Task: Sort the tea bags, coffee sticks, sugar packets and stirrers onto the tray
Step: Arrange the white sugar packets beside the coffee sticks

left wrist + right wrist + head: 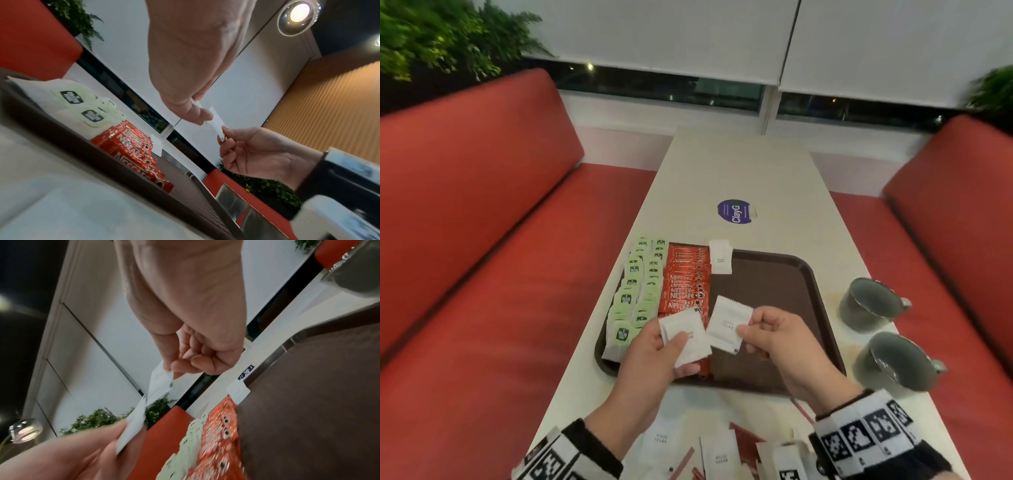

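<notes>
A brown tray (pixel 784 274) lies on the white table. Green tea bags (pixel 640 287) fill its left edge in two rows, and red coffee sticks (pixel 685 284) lie beside them. One white sugar packet (pixel 720 257) rests at the tray's far rim. Above the tray's near side, my left hand (pixel 654 349) grips a small stack of sugar packets (pixel 685 335). My right hand (pixel 774 339) pinches a single sugar packet (pixel 727 323) by its corner, just right of the stack. In the right wrist view that sugar packet (pixel 160 382) hangs from finger and thumb.
Loose sugar packets (pixel 717 457) and red stirrers (pixel 683 462) lie on the table's near end. Two grey cups (pixel 869 305) stand right of the tray. A round blue sticker (pixel 734 211) sits on the table beyond it. Red benches flank the table.
</notes>
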Demonstrator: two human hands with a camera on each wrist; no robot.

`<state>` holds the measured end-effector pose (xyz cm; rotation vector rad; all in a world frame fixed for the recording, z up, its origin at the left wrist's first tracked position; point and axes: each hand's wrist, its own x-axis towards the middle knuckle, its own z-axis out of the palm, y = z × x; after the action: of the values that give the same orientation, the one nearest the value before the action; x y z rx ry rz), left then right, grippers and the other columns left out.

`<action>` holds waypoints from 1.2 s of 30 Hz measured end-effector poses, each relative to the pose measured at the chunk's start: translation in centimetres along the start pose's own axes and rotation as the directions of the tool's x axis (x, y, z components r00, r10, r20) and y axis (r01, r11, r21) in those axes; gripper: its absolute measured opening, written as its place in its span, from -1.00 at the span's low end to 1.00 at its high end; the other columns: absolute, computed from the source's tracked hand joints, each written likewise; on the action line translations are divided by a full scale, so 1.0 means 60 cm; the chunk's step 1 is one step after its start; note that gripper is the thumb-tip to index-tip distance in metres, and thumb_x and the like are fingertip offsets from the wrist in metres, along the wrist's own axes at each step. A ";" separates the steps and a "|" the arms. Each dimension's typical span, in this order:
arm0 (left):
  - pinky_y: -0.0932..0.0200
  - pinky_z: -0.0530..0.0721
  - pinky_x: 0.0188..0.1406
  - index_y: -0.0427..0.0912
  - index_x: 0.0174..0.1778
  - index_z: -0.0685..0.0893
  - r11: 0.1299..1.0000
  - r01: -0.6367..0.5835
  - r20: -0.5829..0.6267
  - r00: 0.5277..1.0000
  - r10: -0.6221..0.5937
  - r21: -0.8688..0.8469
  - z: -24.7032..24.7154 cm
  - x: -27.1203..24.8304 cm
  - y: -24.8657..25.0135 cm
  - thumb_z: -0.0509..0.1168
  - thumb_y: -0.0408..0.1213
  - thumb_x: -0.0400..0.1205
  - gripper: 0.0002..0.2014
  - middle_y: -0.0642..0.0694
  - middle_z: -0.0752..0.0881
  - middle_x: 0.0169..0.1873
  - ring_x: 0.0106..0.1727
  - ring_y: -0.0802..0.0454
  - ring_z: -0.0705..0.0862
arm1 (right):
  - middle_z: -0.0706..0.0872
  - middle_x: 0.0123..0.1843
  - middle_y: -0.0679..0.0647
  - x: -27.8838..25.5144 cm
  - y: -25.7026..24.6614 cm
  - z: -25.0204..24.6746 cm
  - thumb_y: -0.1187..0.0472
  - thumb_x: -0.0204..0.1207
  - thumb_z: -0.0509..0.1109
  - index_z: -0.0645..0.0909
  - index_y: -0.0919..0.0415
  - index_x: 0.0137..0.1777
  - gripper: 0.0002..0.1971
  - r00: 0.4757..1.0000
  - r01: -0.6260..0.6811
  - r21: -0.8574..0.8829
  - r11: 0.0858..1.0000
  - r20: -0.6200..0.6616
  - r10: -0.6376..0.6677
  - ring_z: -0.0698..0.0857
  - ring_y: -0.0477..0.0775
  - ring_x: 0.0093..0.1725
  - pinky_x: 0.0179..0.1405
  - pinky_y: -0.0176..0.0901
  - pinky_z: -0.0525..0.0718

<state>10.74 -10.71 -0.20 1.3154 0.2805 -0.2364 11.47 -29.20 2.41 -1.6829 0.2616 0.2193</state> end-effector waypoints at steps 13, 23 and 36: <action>0.12 0.75 -0.33 -0.17 0.25 0.62 0.998 0.053 -0.100 0.994 -0.054 -0.015 -0.054 0.049 -0.021 0.30 -0.48 0.62 -0.71 -0.13 0.77 0.06 0.04 -0.12 0.76 | 0.59 -0.45 0.11 0.337 0.006 -0.022 0.38 0.53 0.41 0.50 0.15 -0.35 -0.74 0.968 -0.205 -0.342 0.917 -0.211 0.138 0.52 0.01 -0.50 -0.55 -0.21 0.43; 0.05 0.77 -0.29 -0.08 0.17 0.64 0.996 0.082 -0.130 0.988 -0.085 -0.030 -0.060 0.064 -0.029 0.33 -0.47 0.59 -0.72 -0.10 0.78 0.03 0.03 -0.12 0.77 | 0.64 -0.32 0.13 0.399 0.010 -0.004 0.40 0.59 0.30 0.49 0.17 -0.18 -0.85 0.964 -0.255 -0.357 0.899 -0.167 0.207 0.65 0.07 -0.32 -0.22 -0.12 0.67; 0.08 0.78 -0.29 -0.03 0.11 0.67 0.999 0.046 -0.139 0.989 -0.042 0.022 -0.048 0.060 -0.016 0.34 -0.45 0.60 -0.74 0.05 0.82 -0.09 -0.06 0.02 0.80 | 0.74 -0.17 0.13 0.280 -0.031 0.014 0.25 0.59 0.36 0.65 0.21 -0.12 -0.92 0.988 0.060 -0.361 0.931 -0.111 -0.107 0.67 -0.07 -0.35 -0.39 -0.27 0.61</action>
<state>13.63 -8.20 -2.92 1.3538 0.4259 -0.1865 28.09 -28.92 -0.88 -2.0696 0.2562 0.0969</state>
